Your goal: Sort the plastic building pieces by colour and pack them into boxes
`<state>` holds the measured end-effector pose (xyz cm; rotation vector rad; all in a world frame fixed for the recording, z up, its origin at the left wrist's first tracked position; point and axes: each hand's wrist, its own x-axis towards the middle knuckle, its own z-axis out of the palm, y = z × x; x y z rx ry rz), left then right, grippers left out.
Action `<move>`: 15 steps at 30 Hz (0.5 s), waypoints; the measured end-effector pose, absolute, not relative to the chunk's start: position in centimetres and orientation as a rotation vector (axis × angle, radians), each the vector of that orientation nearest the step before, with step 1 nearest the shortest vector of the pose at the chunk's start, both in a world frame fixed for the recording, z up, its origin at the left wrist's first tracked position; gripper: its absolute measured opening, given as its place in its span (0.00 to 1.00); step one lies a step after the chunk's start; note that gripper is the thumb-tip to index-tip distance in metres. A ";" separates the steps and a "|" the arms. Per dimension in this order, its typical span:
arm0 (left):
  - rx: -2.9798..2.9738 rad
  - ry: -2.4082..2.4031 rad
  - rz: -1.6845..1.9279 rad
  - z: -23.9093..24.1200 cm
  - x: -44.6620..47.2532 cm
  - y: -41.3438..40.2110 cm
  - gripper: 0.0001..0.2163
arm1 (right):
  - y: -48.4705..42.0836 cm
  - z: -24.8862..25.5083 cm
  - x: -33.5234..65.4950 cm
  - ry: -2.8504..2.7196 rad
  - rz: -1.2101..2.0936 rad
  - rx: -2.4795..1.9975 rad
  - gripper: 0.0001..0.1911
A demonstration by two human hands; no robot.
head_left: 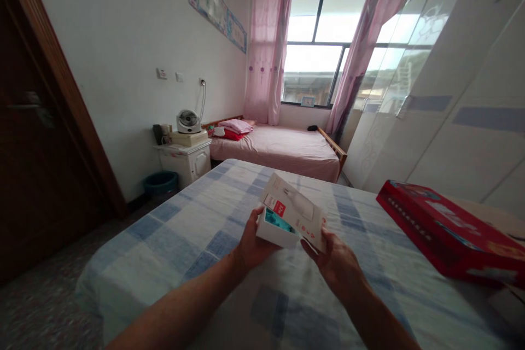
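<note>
Head view looks along a bed with a blue-checked cover [172,240] that fills the foreground; its left edge drops to a speckled floor, with an open strip of floor between it and the dark wooden door [28,136]. A pale glossy wardrobe [451,120] walls off the whole right side, so free room lies to the left and straight ahead rather than to the right. Beyond the foot of the checked bed stands a second bed with a pink sheet [283,150] under the window, a narrow gap between the two.

A long red box [443,229] lies flat near the right edge of the checked cover, well apart from the hands, and probably out of their way there. A white nightstand [186,161] against the left wall carries a small fan [187,120], with a green bin [161,182] on the floor beside it.

Both hands hold a small white carton [289,213] above the middle of the checked cover, clear of the cloth. It is tilted with its printed top toward the camera, which suits reading it. The left hand [252,243] cups the carton's left end, fingers curled underneath and thumb at the side. The right hand [336,260] pinches the near right corner, fingers closed on it. The top part seems lifted askew from a lower part with a teal panel; whether it is a lid or a sleeve I cannot tell.
</note>
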<state>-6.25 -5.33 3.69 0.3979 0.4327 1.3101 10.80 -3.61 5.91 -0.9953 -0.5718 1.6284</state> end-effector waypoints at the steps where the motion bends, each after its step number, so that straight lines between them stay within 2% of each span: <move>1: 0.394 0.477 1.353 4.2 -7.2 -5.6 0.21 | -3.5 5.4 11.1 -0.565 1.625 -1.002 0.08; 5: 0.382 0.721 1.551 6.2 -12.9 -6.2 0.15 | -2.4 2.6 12.8 -0.691 1.530 -1.108 0.08; 9: 0.504 1.144 1.652 6.6 -19.3 -6.1 0.14 | -0.9 0.5 14.4 -0.861 1.468 -1.160 0.10; 11: 0.563 1.409 1.621 6.7 -21.7 -6.1 0.14 | -0.2 -0.3 15.0 -0.941 1.433 -1.174 0.11; 15: 0.576 1.646 1.513 7.2 -23.9 -6.3 0.18 | 0.5 -1.5 15.7 -1.094 1.322 -1.210 0.12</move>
